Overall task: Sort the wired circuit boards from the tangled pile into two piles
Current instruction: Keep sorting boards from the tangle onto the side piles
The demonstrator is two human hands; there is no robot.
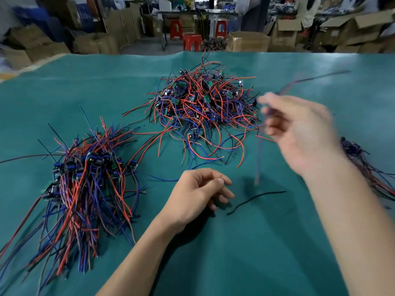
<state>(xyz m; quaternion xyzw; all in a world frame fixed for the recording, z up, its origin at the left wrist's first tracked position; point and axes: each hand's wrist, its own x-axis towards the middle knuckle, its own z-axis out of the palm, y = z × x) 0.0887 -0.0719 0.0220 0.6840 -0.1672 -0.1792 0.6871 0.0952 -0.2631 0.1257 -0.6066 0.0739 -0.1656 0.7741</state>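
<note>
Green cloth [213, 253], tangled pile [203, 107] beyond fingertips. Right hand [299, 133], blurred, pinching board wires [259, 150]; left hand [198, 193] loosely curled, empty. Better lift slowly, freeing strands before dropping onto side pile [361, 159].

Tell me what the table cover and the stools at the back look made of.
Table cover: seemingly a matte teal rubber or vinyl mat; its far edge ripples and it shows no weave. Stools: probably moulded red plastic, judging by the uniform colour and slight gloss, though blurred.

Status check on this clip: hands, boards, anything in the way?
Right hand pinching a blurred wired board. Left hand idle, empty. Tangled pile mostly unsorted. Loose black wire between hands.
</note>
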